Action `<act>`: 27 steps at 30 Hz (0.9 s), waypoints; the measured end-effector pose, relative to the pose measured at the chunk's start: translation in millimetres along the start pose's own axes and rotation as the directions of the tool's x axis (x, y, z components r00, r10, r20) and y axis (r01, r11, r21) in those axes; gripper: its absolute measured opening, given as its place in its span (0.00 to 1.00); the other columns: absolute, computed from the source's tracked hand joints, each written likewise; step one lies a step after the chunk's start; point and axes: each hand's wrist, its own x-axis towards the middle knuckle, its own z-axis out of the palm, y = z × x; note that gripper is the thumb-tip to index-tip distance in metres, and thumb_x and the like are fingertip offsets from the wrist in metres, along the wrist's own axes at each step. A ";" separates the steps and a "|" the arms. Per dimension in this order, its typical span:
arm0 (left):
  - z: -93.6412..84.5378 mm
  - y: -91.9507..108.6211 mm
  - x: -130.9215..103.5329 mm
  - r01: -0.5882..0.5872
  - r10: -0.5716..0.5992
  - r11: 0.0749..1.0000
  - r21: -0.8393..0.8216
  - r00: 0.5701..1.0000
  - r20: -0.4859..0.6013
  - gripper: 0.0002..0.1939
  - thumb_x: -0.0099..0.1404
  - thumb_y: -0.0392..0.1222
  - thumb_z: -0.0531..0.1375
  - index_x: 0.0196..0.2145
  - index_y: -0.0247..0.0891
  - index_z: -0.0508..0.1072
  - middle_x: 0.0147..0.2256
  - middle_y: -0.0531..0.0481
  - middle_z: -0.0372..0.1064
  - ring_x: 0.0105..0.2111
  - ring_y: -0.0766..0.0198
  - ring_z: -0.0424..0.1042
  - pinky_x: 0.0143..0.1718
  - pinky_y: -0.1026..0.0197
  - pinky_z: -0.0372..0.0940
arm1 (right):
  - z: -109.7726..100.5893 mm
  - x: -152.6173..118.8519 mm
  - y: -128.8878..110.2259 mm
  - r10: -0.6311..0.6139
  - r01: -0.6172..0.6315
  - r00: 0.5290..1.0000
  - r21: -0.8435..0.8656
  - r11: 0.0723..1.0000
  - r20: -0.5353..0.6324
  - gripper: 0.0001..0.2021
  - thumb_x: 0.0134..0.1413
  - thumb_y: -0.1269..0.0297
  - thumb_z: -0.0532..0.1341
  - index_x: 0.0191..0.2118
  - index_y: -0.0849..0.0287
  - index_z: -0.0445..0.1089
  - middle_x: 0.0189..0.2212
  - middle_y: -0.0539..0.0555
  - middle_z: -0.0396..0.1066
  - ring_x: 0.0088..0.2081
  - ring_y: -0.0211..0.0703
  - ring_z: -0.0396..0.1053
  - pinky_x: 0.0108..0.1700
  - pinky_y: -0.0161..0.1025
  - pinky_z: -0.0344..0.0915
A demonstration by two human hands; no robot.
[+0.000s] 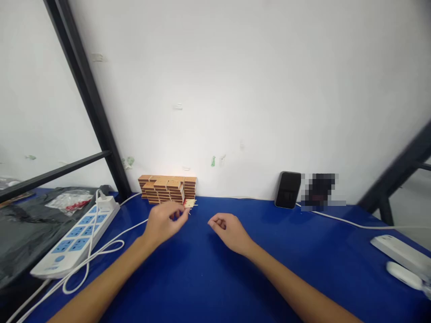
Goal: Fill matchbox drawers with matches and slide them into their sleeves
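My left hand [167, 220] is closed in a pinch at the small heap of loose matches [190, 203], and a thin match end [189, 213] shows at its fingertips. Behind it, stacked matchboxes [164, 186] with brown striking sides stand against the wall. The hand hides part of the heap and of the lower stack. To the right, my right hand [229, 229] hovers over the blue tabletop [202, 278], apart from the matches. Its fingers are curled and the thumb meets the index finger. Nothing shows between them.
A white power strip [72, 242] with looped white cables [90, 255] lies at the left, beside black plastic [20, 229]. A black device [288, 189] leans against the wall near a blurred-out object [318, 192]. White objects [402, 273] lie far right. Dark metal posts [87, 94] frame the table.
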 end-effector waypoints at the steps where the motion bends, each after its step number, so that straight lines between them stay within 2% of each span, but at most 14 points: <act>1: 1.0 -7.1 -2.9 -0.033 0.032 0.999 0.013 0.999 0.041 0.14 0.71 0.48 0.64 0.30 0.37 0.76 0.24 0.55 0.68 0.23 0.71 0.65 0.28 0.66 0.63 | -0.8 11.2 0.5 0.005 -0.005 0.999 -0.015 1.000 -0.036 0.09 0.64 0.64 0.60 0.36 0.60 0.77 0.25 0.48 0.69 0.27 0.38 0.63 0.32 0.36 0.59; 3: 3.1 -17.7 -6.9 -0.060 0.057 0.998 0.036 0.996 0.069 0.13 0.70 0.45 0.64 0.28 0.38 0.75 0.20 0.57 0.64 0.20 0.71 0.62 0.25 0.65 0.59 | -1.9 36.5 -2.4 -0.037 0.026 0.992 -0.087 0.996 -0.120 0.08 0.64 0.64 0.61 0.37 0.59 0.76 0.25 0.48 0.68 0.28 0.38 0.64 0.33 0.36 0.60; 6: 5.3 -24.9 -9.3 0.020 -0.020 1.000 0.005 1.000 0.014 0.13 0.71 0.43 0.62 0.28 0.38 0.73 0.20 0.57 0.64 0.21 0.71 0.63 0.26 0.65 0.58 | -0.6 78.5 -15.3 -0.221 0.158 0.953 -0.281 0.947 -0.209 0.08 0.64 0.63 0.64 0.46 0.58 0.74 0.34 0.50 0.71 0.31 0.38 0.66 0.39 0.38 0.65; 9: 8.8 -25.8 -12.4 0.043 -0.038 0.997 -0.060 0.996 0.078 0.14 0.71 0.42 0.61 0.27 0.39 0.72 0.20 0.57 0.63 0.20 0.71 0.62 0.26 0.65 0.58 | 4.3 115.9 -30.8 -0.351 0.236 0.924 -0.498 0.835 -0.151 0.19 0.63 0.59 0.67 0.56 0.57 0.68 0.48 0.55 0.69 0.40 0.41 0.70 0.43 0.39 0.67; 12: 14.0 -25.5 -16.5 0.034 -0.023 0.996 -0.085 0.992 0.128 0.12 0.71 0.41 0.61 0.28 0.39 0.73 0.20 0.57 0.63 0.21 0.71 0.63 0.26 0.65 0.58 | 10.4 140.1 -39.5 -0.416 0.280 0.908 -0.684 0.674 -0.038 0.26 0.61 0.57 0.70 0.59 0.59 0.64 0.54 0.61 0.65 0.52 0.50 0.68 0.45 0.42 0.69; 14: 16.4 -25.6 -18.0 0.041 -0.031 0.995 -0.088 0.992 0.121 0.12 0.71 0.41 0.60 0.28 0.39 0.73 0.21 0.57 0.64 0.21 0.71 0.63 0.26 0.64 0.58 | 14.3 148.7 -40.4 -0.425 0.292 0.905 -0.756 0.585 0.020 0.26 0.60 0.57 0.71 0.58 0.60 0.64 0.54 0.62 0.65 0.53 0.53 0.66 0.45 0.43 0.70; 17: 17.0 -25.8 -18.9 0.042 -0.033 0.995 -0.091 0.994 0.101 0.12 0.72 0.40 0.60 0.28 0.39 0.73 0.21 0.57 0.64 0.21 0.70 0.63 0.27 0.64 0.58 | 19.7 154.1 -38.0 -0.433 0.299 0.899 -0.807 0.509 0.060 0.26 0.58 0.56 0.72 0.56 0.61 0.64 0.53 0.62 0.65 0.52 0.53 0.65 0.44 0.45 0.71; 27: 17.6 -24.4 -19.4 0.051 -0.042 0.994 -0.101 0.995 0.087 0.11 0.71 0.39 0.60 0.29 0.39 0.73 0.21 0.56 0.64 0.21 0.70 0.63 0.27 0.63 0.58 | 25.7 153.6 -36.4 -0.478 0.305 0.874 -0.865 0.398 0.088 0.30 0.56 0.54 0.73 0.56 0.63 0.63 0.53 0.65 0.64 0.52 0.58 0.62 0.47 0.48 0.71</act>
